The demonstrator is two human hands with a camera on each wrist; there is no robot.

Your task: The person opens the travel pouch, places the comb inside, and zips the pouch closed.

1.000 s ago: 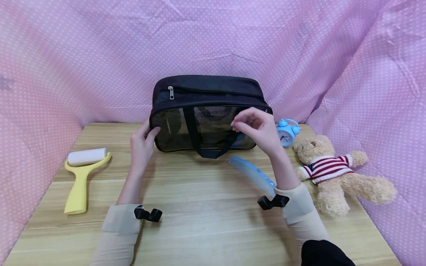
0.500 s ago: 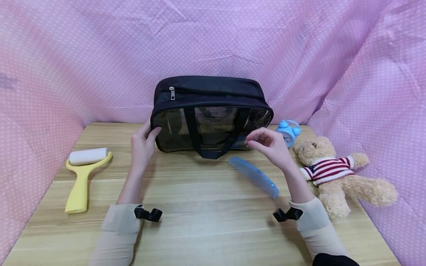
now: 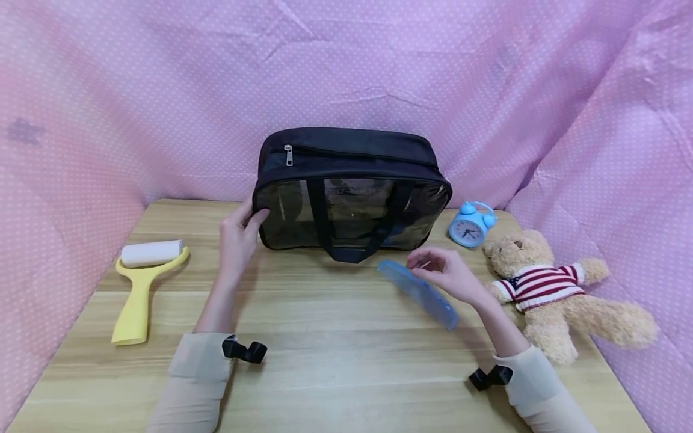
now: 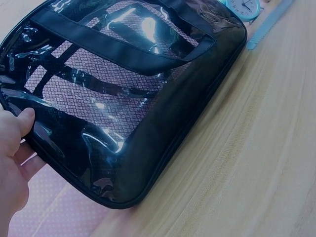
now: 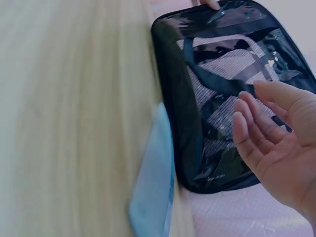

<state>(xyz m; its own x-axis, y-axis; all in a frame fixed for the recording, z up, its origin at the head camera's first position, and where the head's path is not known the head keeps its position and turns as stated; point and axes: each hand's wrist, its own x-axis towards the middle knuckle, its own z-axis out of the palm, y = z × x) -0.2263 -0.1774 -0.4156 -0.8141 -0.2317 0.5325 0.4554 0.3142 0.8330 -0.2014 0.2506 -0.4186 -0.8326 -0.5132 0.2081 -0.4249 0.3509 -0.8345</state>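
A black zip-top bag (image 3: 352, 153) with a clear front panel and a hanging strap handle stands at the back of the table. My left hand (image 3: 238, 237) grips its left edge; in the left wrist view the thumb (image 4: 26, 122) lies on the front and the other fingers go behind. My right hand (image 3: 446, 273) is low in front of the bag's right end, fingers loosely bent and holding nothing. It overlaps the upper side of a blue comb (image 3: 414, 291) in the head view. In the right wrist view the comb (image 5: 153, 182) is blurred, apart from the fingers.
A blue alarm clock (image 3: 468, 228) stands right of the bag. Beside it lies a teddy bear (image 3: 547, 288) in a striped sweater. At the left, a lint roller (image 3: 135, 300) with a yellow handle rests on the wooden table (image 3: 319, 361). Pink dotted cloth (image 3: 346, 66) hangs behind.
My right hand has come down from the bag's front, moving right and toward me to the comb. My left hand keeps its grip on the bag. The view has shifted slightly.
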